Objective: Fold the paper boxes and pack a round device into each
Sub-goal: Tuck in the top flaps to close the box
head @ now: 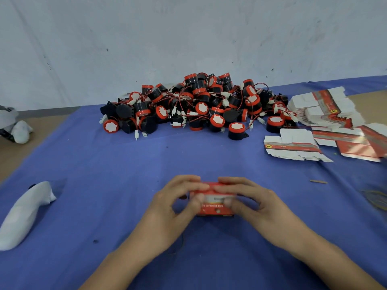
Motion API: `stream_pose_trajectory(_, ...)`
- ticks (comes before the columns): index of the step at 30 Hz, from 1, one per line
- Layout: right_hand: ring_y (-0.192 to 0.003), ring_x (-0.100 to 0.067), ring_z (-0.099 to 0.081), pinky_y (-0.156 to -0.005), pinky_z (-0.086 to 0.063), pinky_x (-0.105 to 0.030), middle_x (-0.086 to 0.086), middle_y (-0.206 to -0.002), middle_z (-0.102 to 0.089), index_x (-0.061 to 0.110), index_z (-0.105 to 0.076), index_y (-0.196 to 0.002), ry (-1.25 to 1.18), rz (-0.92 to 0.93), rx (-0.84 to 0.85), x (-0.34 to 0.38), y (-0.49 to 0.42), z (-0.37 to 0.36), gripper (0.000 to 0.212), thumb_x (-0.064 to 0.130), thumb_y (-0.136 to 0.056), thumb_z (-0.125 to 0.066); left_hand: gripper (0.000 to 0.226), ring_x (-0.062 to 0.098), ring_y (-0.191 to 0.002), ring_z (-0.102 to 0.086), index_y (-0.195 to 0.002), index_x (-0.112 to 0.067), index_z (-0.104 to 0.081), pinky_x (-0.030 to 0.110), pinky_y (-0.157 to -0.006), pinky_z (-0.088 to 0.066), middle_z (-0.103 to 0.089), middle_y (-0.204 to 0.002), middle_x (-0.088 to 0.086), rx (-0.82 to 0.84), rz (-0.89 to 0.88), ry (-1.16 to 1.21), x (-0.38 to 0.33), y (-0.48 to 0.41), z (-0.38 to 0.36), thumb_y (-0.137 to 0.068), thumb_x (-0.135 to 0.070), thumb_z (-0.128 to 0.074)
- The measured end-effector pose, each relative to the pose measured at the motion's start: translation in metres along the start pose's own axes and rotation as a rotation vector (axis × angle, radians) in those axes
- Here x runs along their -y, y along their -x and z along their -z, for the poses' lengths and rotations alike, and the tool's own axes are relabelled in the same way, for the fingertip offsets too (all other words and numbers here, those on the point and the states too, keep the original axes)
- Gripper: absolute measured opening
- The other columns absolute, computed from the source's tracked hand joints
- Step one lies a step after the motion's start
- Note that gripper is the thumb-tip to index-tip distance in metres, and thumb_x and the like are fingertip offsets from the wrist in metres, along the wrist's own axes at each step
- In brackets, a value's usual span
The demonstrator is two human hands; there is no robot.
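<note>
A small red paper box (pixel 213 207) sits low over the blue cloth at the centre front, held between both hands. My left hand (pixel 173 208) grips its left end, fingers over the top and thumb on the front face. My right hand (pixel 249 203) grips the right end the same way. What is inside the box is hidden. A large pile of round black-and-red devices (pixel 194 105) with red wires lies at the back centre. Flat unfolded red-and-white boxes (pixel 322 109) are stacked at the back right, with more flat boxes (pixel 293 146) spread nearer.
The blue cloth (pixel 104 174) covers most of the table; bare brown table (pixel 12 151) shows at the left. A white wrapped object (pixel 25 212) lies at the front left, and another white bundle (pixel 18 130) at the far left. A small wooden stick (pixel 318 181) lies right.
</note>
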State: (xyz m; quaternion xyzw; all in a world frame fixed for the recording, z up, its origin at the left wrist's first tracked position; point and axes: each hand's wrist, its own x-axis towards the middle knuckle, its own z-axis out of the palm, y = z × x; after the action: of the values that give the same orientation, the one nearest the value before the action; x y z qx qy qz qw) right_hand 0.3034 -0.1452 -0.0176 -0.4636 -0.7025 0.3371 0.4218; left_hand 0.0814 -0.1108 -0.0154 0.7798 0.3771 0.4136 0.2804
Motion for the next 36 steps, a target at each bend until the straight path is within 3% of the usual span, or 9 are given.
stream_pose_trajectory(3, -0.1, 0.003, -0.064, -0.079, -0.048, -0.011, 0.02, -0.111, -0.068, 0.046, -0.07, -0.109, -0.236, 0.011, -0.173, 0.019, -0.011, -0.015, 0.02, 0.045, -0.096, -0.054, 0.021, 0.003, -0.09, -0.063, -0.094, -0.038, -0.066, 0.016, -0.074, -0.049, -0.066, -0.097, -0.016, -0.178, 0.142, 0.251, -0.022, -0.015, -0.013, -0.094, -0.044, -0.046)
stream_pose_trajectory(7, -0.092, -0.008, -0.068, -0.08, -0.054, -0.023, 0.01, -0.097, -0.07, 0.032, -0.064, -0.098, -0.561, -0.026, -0.341, 0.038, -0.027, -0.04, 0.014, 0.041, -0.097, -0.054, 0.028, 0.004, -0.073, -0.062, -0.088, -0.019, -0.06, 0.015, -0.062, -0.049, -0.065, -0.081, -0.006, -0.342, 0.153, 0.456, -0.047, -0.033, -0.035, -0.096, -0.033, -0.038)
stream_pose_trajectory(11, -0.076, -0.005, -0.068, -0.065, -0.05, -0.014, 0.008, -0.08, -0.069, 0.021, -0.061, -0.09, -0.614, -0.032, -0.5, 0.047, -0.042, -0.042, 0.013, 0.025, -0.101, -0.056, 0.024, 0.008, -0.065, -0.059, -0.076, -0.014, -0.056, 0.02, -0.056, -0.05, -0.061, -0.07, -0.005, -0.504, 0.135, 0.505, -0.056, -0.052, -0.046, -0.091, -0.027, -0.042)
stream_pose_trajectory(15, -0.073, -0.003, -0.069, -0.06, -0.05, -0.012, 0.007, -0.078, -0.071, 0.017, -0.058, -0.089, -0.637, -0.079, -0.573, 0.046, -0.049, -0.043, 0.018, 0.027, -0.103, -0.053, 0.026, 0.007, -0.061, -0.055, -0.063, -0.016, -0.049, 0.021, -0.051, -0.048, -0.055, -0.063, -0.005, -0.568, 0.202, 0.591, -0.055, -0.066, -0.055, -0.087, -0.025, -0.045)
stream_pose_trajectory(22, -0.065, 0.002, -0.066, -0.055, -0.047, -0.011, 0.01, -0.069, -0.069, 0.015, -0.059, -0.083, -0.627, -0.153, -0.76, 0.04, -0.036, -0.023, 0.03, 0.032, -0.105, -0.048, 0.033, 0.007, -0.067, -0.065, -0.07, -0.018, -0.055, 0.021, -0.055, -0.052, -0.063, -0.069, -0.004, -0.446, 0.245, 0.584, -0.063, -0.064, -0.085, -0.101, -0.017, -0.044)
stream_pose_trajectory(27, -0.07, -0.004, -0.068, -0.057, -0.05, -0.017, 0.007, -0.077, -0.072, 0.019, -0.066, -0.083, -0.575, -0.19, -0.891, 0.034, 0.013, 0.002, 0.032, 0.031, -0.105, -0.047, 0.023, 0.02, -0.094, -0.071, -0.092, -0.027, -0.072, 0.034, -0.08, -0.058, -0.075, -0.097, 0.001, -0.033, 0.262, 0.557, -0.077, -0.034, -0.094, -0.099, -0.033, -0.052)
stream_pose_trajectory(31, -0.1, -0.006, -0.068, -0.082, -0.055, -0.027, 0.014, -0.112, -0.071, 0.037, -0.065, -0.118, -0.712, -0.22, -1.031, 0.047, 0.062, 0.028, 0.033, 0.049, -0.103, -0.039, 0.02, 0.009, -0.088, -0.073, -0.095, -0.032, -0.077, 0.031, -0.073, -0.058, -0.077, -0.096, -0.005, 0.022, 0.366, 0.599, -0.125, -0.032, -0.102, -0.097, -0.036, -0.057)
stream_pose_trajectory(33, -0.102, -0.007, -0.067, -0.08, -0.057, -0.028, 0.013, -0.117, -0.067, 0.037, -0.056, -0.129, -0.753, -0.222, -1.086, 0.056, 0.087, 0.039, 0.036, 0.049, -0.102, -0.034, 0.023, 0.006, -0.072, -0.071, -0.088, -0.022, -0.075, 0.03, -0.066, -0.055, -0.076, -0.083, -0.004, -0.051, 0.472, 0.74, -0.164, -0.043, -0.114, -0.098, -0.033, -0.058)
stream_pose_trajectory(36, -0.091, -0.008, -0.069, -0.074, -0.057, -0.026, 0.009, -0.113, -0.067, 0.034, -0.054, -0.129, -0.682, -0.252, -1.083, 0.067, 0.122, 0.046, 0.031, 0.04, -0.106, -0.033, 0.023, 0.017, -0.087, -0.069, -0.1, -0.017, -0.071, 0.037, -0.079, -0.056, -0.075, -0.097, 0.006, 0.089, 0.437, 0.976, -0.244, -0.052, -0.136, -0.1, -0.033, -0.055)
